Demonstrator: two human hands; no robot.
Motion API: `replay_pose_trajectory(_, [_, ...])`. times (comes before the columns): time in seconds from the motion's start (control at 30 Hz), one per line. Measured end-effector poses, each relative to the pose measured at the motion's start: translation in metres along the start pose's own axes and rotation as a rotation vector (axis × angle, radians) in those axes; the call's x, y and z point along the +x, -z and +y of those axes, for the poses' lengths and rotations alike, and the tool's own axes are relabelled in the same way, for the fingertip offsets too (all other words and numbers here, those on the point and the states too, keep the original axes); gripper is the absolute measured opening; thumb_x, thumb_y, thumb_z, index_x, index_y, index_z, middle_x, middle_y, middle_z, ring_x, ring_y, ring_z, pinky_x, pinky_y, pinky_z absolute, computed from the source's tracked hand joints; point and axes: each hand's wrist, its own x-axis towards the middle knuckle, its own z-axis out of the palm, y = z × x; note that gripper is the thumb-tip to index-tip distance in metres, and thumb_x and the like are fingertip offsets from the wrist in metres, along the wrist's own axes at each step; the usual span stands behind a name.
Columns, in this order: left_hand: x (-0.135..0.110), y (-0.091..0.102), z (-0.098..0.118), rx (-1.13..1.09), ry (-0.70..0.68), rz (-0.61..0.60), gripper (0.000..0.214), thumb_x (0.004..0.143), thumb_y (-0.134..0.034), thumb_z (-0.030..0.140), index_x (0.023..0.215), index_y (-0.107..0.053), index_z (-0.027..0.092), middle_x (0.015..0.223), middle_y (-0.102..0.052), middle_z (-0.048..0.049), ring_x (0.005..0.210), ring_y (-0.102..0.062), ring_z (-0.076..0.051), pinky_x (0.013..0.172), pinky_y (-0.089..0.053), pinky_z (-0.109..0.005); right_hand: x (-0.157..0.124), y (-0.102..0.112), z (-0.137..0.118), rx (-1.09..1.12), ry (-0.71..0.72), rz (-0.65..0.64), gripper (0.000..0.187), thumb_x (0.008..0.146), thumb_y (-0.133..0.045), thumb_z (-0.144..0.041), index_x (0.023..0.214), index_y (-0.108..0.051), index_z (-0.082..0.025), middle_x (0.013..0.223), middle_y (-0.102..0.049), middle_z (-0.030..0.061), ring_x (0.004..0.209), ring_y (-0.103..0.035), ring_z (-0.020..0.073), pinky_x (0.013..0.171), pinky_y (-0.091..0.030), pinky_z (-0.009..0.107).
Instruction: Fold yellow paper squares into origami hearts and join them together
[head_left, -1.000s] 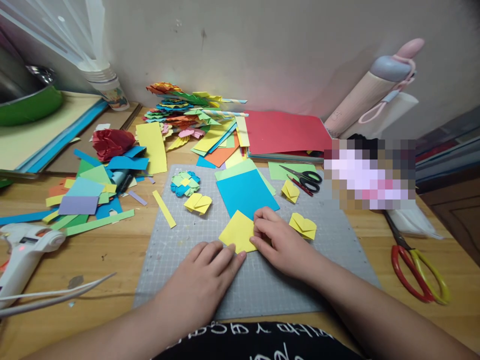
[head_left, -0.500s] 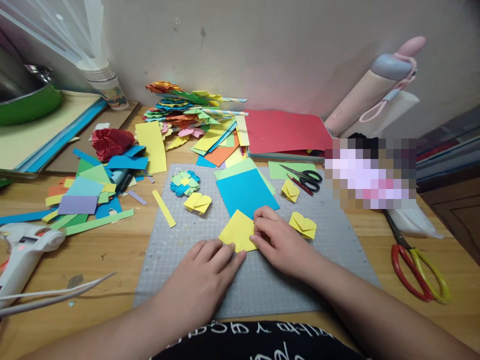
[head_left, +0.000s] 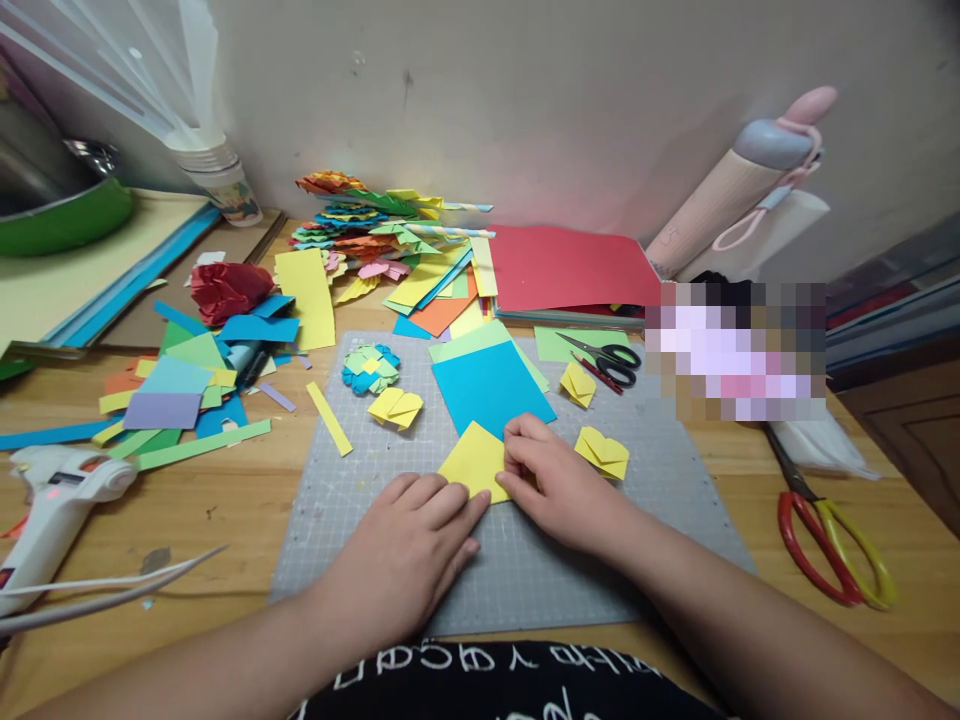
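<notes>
A square of yellow paper lies on the grey cutting mat with one corner pointing away from me, overlapping a blue paper sheet. My left hand holds its lower left edge down with the fingertips, thumb lower and off the paper. At the right corner, my right hand pinches the sheet between thumb and curled fingers, covering that corner. Folded yellow paper hearts lie around: one heart at left, another heart right of my right hand, and a smaller folded piece behind it.
A blue-green paper flower and yellow strip lie on the mat's left. Black scissors rest at its back right, red-and-yellow scissors farther right. Paper scraps and a glue gun with its cable occupy the left.
My left thumb has drawn back from the paper's lower edge, away from the index finger. My right hand keeps its pinch almost unmoved; the view has shifted slightly.
</notes>
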Motion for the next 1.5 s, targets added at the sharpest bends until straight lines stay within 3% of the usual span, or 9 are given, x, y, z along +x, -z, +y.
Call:
replay_pose_trajectory(0.23, [0.003,0.0,0.005,0.091,-0.005,-0.032,0.037,0.096,-0.039,0.024,0.129,-0.047,0.013,0.101,-0.061,-0.0055,0.092,-0.051,-0.024,0.081,-0.041,-0.039,-0.012,-0.002,-0.005,-0.104,0.059,0.118,0.002,0.086,-0.052,-0.015,0.086,-0.053,-0.016,0.093,-0.053,0.0051,0.081,-0.053,0.0161,0.069,-0.042,0.028])
replay_pose_trajectory(0.3, [0.004,0.001,0.006,0.091,-0.002,-0.02,0.035,0.096,-0.038,0.025,0.127,-0.049,0.014,0.1,-0.061,-0.0053,0.091,-0.05,-0.024,0.081,-0.04,-0.039,-0.023,-0.004,-0.012,-0.239,0.131,0.132,0.017,0.092,-0.046,-0.025,0.087,-0.06,-0.016,0.085,-0.057,0.0053,0.075,-0.056,0.0183,0.065,-0.041,0.031])
replay_pose_trajectory(0.37, [0.004,0.0,0.005,0.084,-0.006,-0.003,0.032,0.096,-0.037,0.024,0.123,-0.053,0.015,0.099,-0.061,-0.0051,0.09,-0.05,-0.023,0.082,-0.04,-0.039,-0.033,-0.006,-0.018,-0.335,0.183,0.088,0.028,0.094,-0.039,-0.028,0.093,-0.065,-0.018,0.074,-0.061,0.0033,0.066,-0.058,0.0187,0.057,-0.037,0.03])
replay_pose_trajectory(0.53, [0.003,-0.002,0.003,0.105,-0.04,0.024,0.031,0.096,-0.038,0.023,0.121,-0.054,0.015,0.1,-0.06,-0.0048,0.09,-0.051,-0.022,0.081,-0.04,-0.039,-0.044,-0.011,-0.027,-0.528,0.175,-0.055,0.039,0.094,-0.036,-0.025,0.119,-0.061,-0.008,0.076,-0.069,0.0089,0.062,-0.065,0.0225,0.05,-0.036,0.032])
replay_pose_trajectory(0.73, [0.002,0.001,0.004,0.118,-0.049,0.014,0.034,0.095,-0.041,0.02,0.127,-0.05,0.013,0.103,-0.062,-0.0051,0.092,-0.051,-0.023,0.083,-0.04,-0.039,-0.043,-0.003,-0.036,-0.662,-0.069,-0.265,0.042,0.094,-0.035,-0.028,0.129,-0.056,-0.015,0.068,-0.072,0.008,0.054,-0.067,0.0238,0.04,-0.024,0.031])
replay_pose_trajectory(0.9, [0.003,0.004,0.006,0.105,-0.03,0.025,0.036,0.095,-0.039,0.02,0.129,-0.048,0.011,0.099,-0.063,-0.0046,0.09,-0.052,-0.023,0.083,-0.04,-0.039,-0.043,0.008,-0.034,-0.697,-0.193,-0.307,0.038,0.092,-0.036,-0.024,0.112,-0.068,-0.016,0.069,-0.073,0.0092,0.057,-0.068,0.0263,0.04,-0.024,0.032])
replay_pose_trajectory(1.0, [0.005,0.002,0.009,0.092,-0.012,0.043,0.034,0.096,-0.038,0.02,0.125,-0.051,0.011,0.095,-0.062,-0.0043,0.088,-0.053,-0.022,0.083,-0.04,-0.038,-0.041,0.013,-0.034,-0.699,-0.164,-0.338,0.037,0.092,-0.036,-0.022,0.102,-0.071,-0.015,0.071,-0.073,0.0101,0.059,-0.068,0.0266,0.041,-0.026,0.032])
replay_pose_trajectory(1.27, [0.017,-0.008,0.022,0.174,-0.075,0.13,0.028,0.096,-0.037,0.017,0.114,-0.057,0.01,0.093,-0.062,-0.0057,0.085,-0.053,-0.021,0.076,-0.037,-0.036,-0.043,0.009,-0.031,-0.726,-0.099,-0.284,0.035,0.09,-0.039,-0.021,0.105,-0.07,-0.013,0.07,-0.073,0.0104,0.059,-0.069,0.0251,0.041,-0.023,0.031])
replay_pose_trajectory(1.5, [0.002,-0.002,0.02,0.224,-0.01,0.084,0.026,0.093,-0.038,0.012,0.107,-0.06,0.013,0.086,-0.061,-0.0045,0.081,-0.053,-0.021,0.071,-0.034,-0.035,-0.046,0.006,-0.029,-0.703,-0.072,-0.218,0.032,0.089,-0.04,-0.019,0.094,-0.071,-0.012,0.067,-0.072,0.0116,0.056,-0.067,0.0239,0.041,-0.026,0.03])
